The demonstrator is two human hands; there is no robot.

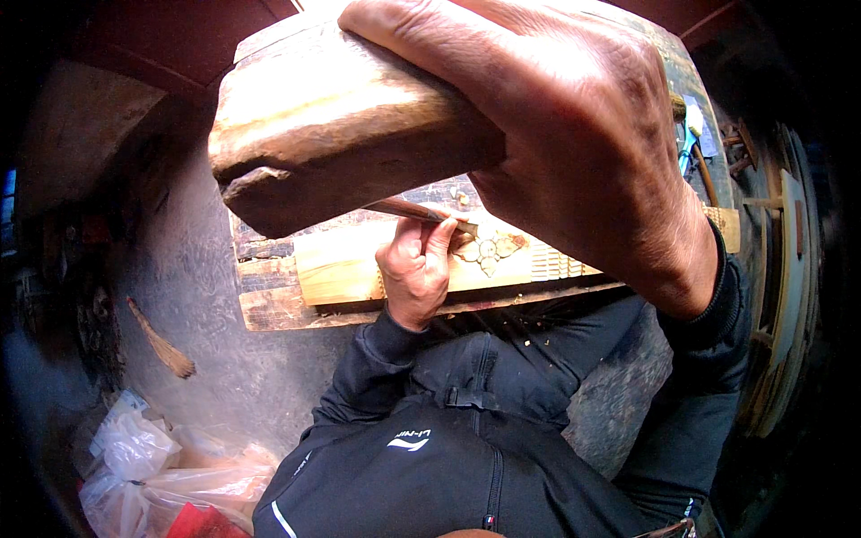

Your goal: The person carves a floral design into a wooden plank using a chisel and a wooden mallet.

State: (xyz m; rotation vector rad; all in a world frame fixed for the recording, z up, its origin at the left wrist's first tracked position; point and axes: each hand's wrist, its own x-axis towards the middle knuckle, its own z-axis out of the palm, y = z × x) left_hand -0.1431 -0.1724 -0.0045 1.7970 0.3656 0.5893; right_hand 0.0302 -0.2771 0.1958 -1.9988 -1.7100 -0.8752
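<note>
My right hand (592, 125), raised close to the camera, grips a thick, worn block of wood (350, 117) like a mallet. Below it, my left hand (415, 273) pinches a carving chisel (404, 208). The chisel is tilted, its metal tip beside a flower pattern (489, 253) carved in a pale wooden board (341, 266). The wooden block hides the chisel's far end. To the right of the flower, rows of small notches (558, 264) run along the board, partly covered by my right wrist.
The board lies on a worn wooden workbench (272, 309). A brush with a light blue handle (690, 142) lies at the bench's right. On the floor at left are a small broom (163, 345) and a clear plastic bag (134, 448). Wooden planks (787, 278) stand at far right.
</note>
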